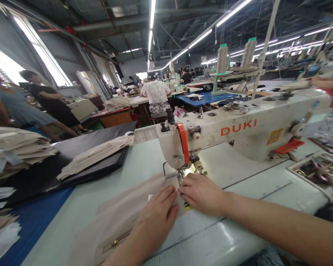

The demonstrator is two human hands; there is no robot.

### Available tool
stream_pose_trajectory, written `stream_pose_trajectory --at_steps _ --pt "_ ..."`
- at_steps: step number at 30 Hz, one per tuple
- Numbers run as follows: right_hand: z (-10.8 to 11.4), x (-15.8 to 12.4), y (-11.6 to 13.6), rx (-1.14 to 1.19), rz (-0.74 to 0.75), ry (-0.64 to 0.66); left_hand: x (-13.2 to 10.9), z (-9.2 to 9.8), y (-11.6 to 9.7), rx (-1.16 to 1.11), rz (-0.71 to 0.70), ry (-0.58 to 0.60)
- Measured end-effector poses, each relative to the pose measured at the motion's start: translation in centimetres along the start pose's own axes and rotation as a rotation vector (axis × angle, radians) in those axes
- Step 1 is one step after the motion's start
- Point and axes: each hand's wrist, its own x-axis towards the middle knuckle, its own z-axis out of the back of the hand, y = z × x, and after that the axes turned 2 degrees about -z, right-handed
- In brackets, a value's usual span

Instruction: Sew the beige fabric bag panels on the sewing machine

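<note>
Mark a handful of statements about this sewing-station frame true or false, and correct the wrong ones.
1. The left hand lies on the beige fabric. True.
2. The right hand is gripping scissors. False: its fingers are down beside the needle area, with no scissors in them.
3. The lettering on the sewing machine is blue. False: it is orange-red.
4. Two thread cones with green tops stand behind the machine. True.
5. The tray of small items sits left of both hands. False: it is to their right.

Strip lights (152,14) glow beneath a dark ceiling (133,35).
</note>
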Motion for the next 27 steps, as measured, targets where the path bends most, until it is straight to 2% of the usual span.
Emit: stream_pose_trajectory --at_steps 7,14,20,27 --pt "0.0 -0.5 -0.1 -0.010 0.010 0.004 -0.2 -0.2 -1.0 0.011 -0.005 0.009" --pt "-0.1 -0.4 -0.9 -0.034 0.000 -0.020 0.5 -1.1 -0.2 -0.053 0.013 0.027" --pt "-0.4 -0.1 -1.6 -0.052 -0.018 -0.063 2.0 -1.6 0.8 -0.062 0.025 0.057" --pt "-0.5 -0.1 -1.7 -0.076 -0.020 -0.078 2.3 -1.7 0.7 -0.036 -0.020 0.001"
